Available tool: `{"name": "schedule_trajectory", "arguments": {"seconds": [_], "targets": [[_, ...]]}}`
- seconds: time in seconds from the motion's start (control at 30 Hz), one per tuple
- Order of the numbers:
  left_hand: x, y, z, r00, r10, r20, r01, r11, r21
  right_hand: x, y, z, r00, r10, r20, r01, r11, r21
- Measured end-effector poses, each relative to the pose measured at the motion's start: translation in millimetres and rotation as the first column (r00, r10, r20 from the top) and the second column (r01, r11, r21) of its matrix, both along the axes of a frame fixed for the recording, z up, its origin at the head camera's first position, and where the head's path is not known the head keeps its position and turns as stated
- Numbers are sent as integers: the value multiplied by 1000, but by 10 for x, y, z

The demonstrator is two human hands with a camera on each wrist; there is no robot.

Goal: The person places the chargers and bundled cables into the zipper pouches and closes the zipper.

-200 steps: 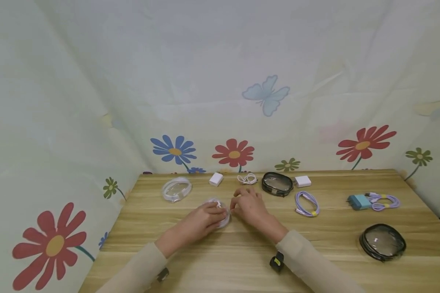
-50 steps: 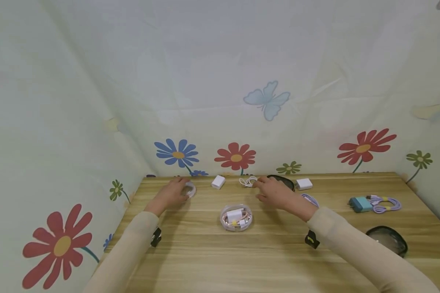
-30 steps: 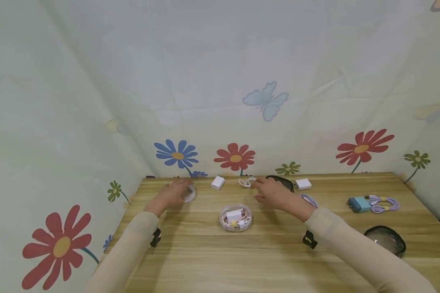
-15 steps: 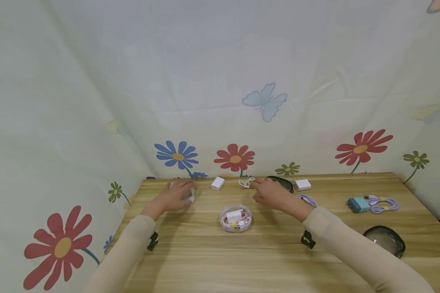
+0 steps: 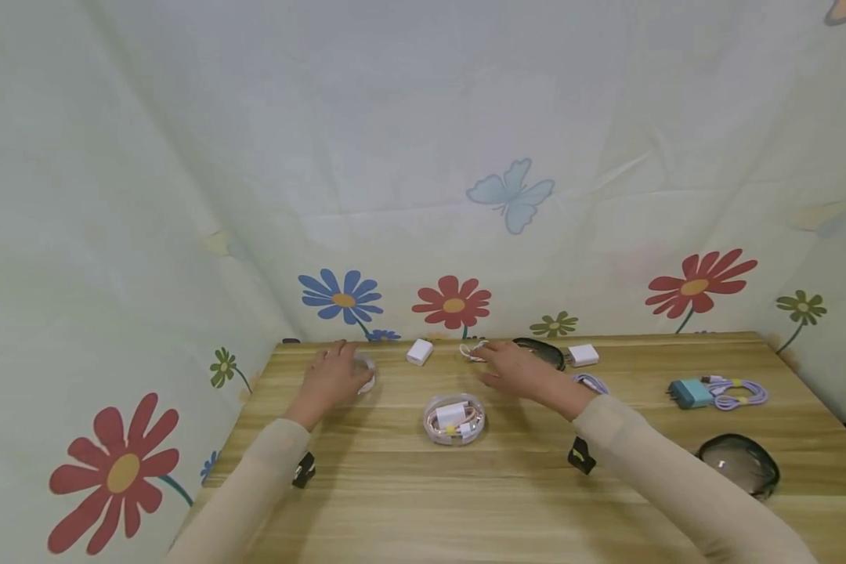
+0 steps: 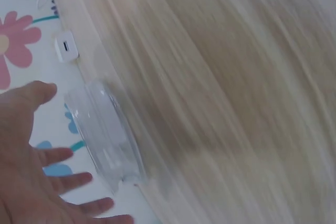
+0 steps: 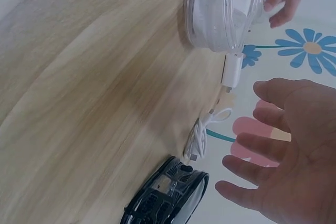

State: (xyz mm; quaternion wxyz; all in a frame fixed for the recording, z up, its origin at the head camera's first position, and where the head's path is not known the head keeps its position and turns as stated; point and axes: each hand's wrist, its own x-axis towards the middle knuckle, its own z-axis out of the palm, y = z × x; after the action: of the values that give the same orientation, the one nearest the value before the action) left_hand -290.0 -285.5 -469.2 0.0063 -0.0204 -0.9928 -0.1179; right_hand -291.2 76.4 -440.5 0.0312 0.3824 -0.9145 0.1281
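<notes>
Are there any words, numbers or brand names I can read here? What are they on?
None: no word, number or brand can be read.
Clear case by the left hand: no readable writing.
Black pouch by the white cable: a pale patch, too blurred to tell if it's writing.
White charger and blue charger: no readable marks.
Wall cloth: pictures, such as flowers and a butterfly.

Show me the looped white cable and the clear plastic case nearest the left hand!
Looped white cable (image 7: 198, 138), right wrist view, on its bundled coils.
Clear rounded plastic case (image 6: 107, 132), left wrist view, on its side wall.
</notes>
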Motion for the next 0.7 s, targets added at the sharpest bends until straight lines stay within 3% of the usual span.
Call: {"name": "schedule_trajectory", "arguments": {"seconds": [0.17,0.37,0.53,0.7], "targets": [[17,80,-25,998,66,0,-66,995,74,-56,-60,3,999,-22,49,22,1000,-10],[34,147,-43,997,69,-39,-66,996,65,-140,-161,-18,993,-65,96,65,998,7],[9,146,-56,1000,-15,-23,16,999,47,-179,-227,-27,984,-118,136,116,993,18],[-3,120,-92,993,-119,-25,120,992,26,-226,-261,-52,977,-133,165,134,991,4]]}}
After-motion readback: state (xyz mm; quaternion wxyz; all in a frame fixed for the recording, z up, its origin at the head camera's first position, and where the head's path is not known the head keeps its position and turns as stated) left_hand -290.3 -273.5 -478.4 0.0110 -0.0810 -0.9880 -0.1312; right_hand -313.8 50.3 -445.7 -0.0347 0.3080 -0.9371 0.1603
